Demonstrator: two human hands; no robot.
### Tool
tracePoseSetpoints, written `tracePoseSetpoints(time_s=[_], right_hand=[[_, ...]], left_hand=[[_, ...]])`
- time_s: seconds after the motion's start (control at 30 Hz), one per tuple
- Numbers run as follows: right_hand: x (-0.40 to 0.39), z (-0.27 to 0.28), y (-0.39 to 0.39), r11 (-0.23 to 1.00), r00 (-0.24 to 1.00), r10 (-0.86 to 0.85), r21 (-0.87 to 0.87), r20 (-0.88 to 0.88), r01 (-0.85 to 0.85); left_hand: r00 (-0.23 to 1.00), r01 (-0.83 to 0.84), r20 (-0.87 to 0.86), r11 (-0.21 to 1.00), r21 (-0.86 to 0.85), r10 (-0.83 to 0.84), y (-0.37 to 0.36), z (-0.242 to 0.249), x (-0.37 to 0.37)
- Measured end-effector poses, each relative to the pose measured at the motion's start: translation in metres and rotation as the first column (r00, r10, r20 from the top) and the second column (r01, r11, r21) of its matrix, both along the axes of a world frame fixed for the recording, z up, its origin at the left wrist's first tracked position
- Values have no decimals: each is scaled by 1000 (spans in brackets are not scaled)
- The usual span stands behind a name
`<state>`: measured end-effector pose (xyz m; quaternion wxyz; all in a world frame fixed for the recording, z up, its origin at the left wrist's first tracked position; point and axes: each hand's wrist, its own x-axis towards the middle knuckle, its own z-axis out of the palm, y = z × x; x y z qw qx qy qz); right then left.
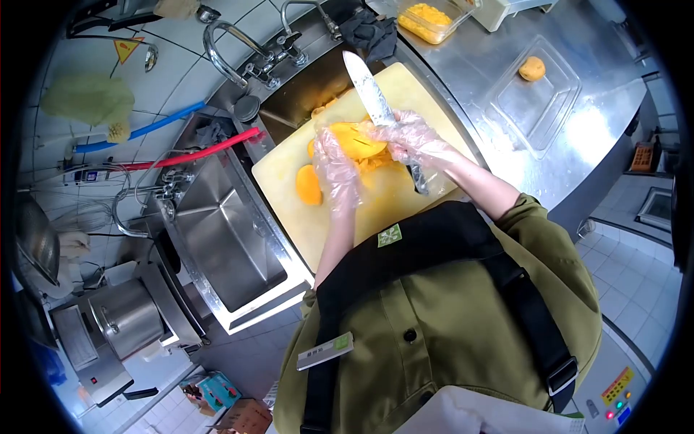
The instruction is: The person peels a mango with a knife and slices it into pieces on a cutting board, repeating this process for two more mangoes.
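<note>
On a pale cutting board (282, 181) laid across the sink lie orange-yellow fruit pieces. My left hand (338, 170), in a clear plastic glove, has its fingers around the left side of a large yellow-orange piece (354, 142). My right hand (416, 139), gloved too, is closed on a large knife (367, 88), whose blade points up and away over the board; the dark handle end shows below the hand. A rounded orange piece (309, 185) rests left of my left hand. Peelings and smaller bits (377, 160) lie under and beside the hands.
An empty-looking sink basin (230, 231) is at left, with taps (238, 58) behind. On the steel counter stand a container of yellow pieces (426, 22) and a clear tray (538, 101) with one round fruit (532, 69). A red hose (210, 150) crosses the left sink.
</note>
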<state>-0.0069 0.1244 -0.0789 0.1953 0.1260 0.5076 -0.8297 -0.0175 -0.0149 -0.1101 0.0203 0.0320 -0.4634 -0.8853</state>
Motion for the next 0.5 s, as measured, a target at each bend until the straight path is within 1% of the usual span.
tracePoseSetpoints(time_s=[0.03,0.07,0.13,0.17,0.2,0.27,0.3,0.37,0.4,0.43,0.5], right_hand=[[-2,2,2,999,1000,-10,31,-19,11],[-4,4,5,1000,1000,-1,15,-16,1],[-9,10,11,1000,1000,22,-14,-14,-23],[-13,13,16,996,997,80,-34,13,-80],[-15,12,17,989,997,80,-126,16,-78],[-18,6,17,950,997,80,-304,24,-69],[-18,-4,16,898,994,56,-441,92,-10],[-20,-36,15,781,993,103,-622,50,-50],[-22,-35,14,708,992,125,-702,25,-71],[-11,-37,7,913,998,-51,-406,-30,34],[0,-30,2,892,990,-134,-429,47,141]], left_hand=[[987,124,109,989,-74,-116,-14,5,4],[950,252,224,959,-131,-219,-21,10,7],[913,248,305,962,117,-272,-17,19,8],[894,231,332,944,234,-301,-14,24,5],[874,206,355,915,348,-332,-11,26,5],[871,209,246,773,599,-426,-7,22,6],[869,214,179,675,706,-462,-4,21,6],[864,210,116,559,802,-490,3,25,16],[862,208,82,496,843,-501,7,27,18],[857,130,228,623,771,-462,8,24,17],[869,184,238,730,659,-434,7,17,18]])
